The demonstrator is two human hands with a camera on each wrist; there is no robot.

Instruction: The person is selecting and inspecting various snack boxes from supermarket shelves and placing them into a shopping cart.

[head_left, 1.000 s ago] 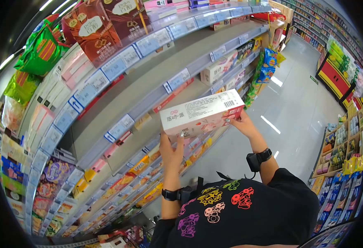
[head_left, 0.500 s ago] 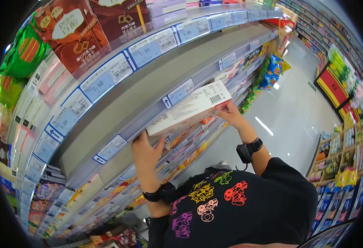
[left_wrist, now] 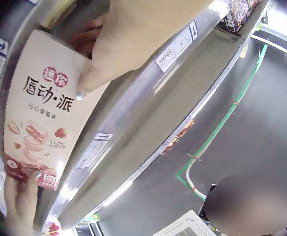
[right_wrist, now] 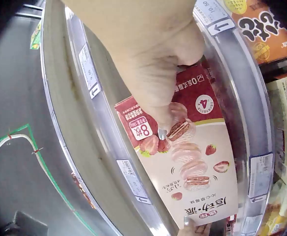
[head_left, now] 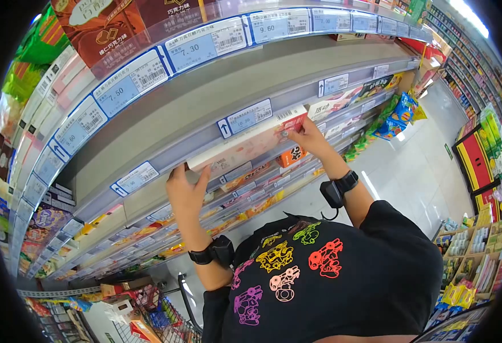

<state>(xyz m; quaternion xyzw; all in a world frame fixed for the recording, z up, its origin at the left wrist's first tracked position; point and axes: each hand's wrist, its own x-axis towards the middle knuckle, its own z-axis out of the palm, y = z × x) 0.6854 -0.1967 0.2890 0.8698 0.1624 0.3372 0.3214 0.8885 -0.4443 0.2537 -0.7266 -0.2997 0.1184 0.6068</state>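
Observation:
A long white and pink box of strawberry snack pies (head_left: pixel 245 143) is held level at the edge of a middle shelf. My left hand (head_left: pixel 187 191) grips its left end, thumb on the printed front. The right hand (head_left: pixel 311 140) holds the opposite end the same way. In the left wrist view the front of the pie box (left_wrist: pixel 40 103) faces out, with strawberries and pink pies printed on it. From the right wrist, the right hand (right_wrist: pixel 153 73) shows its thumb on the dark red end panel.
Price tags (head_left: pixel 248 119) line the shelf edge (head_left: pixel 173 184) right behind the box. Brown chocolate biscuit boxes (head_left: pixel 99 28) stand on the shelf above. An orange packet (head_left: pixel 292 155) sits lower down. Blue snack bags (head_left: pixel 399 117) hang at the shelf end. A loaded cart (head_left: pixel 165 320) stands lower left.
Both hands have carried the box forward and left, against the shelf. Its printed front has turned up toward the head camera, and the view has moved nearer to the shelves.

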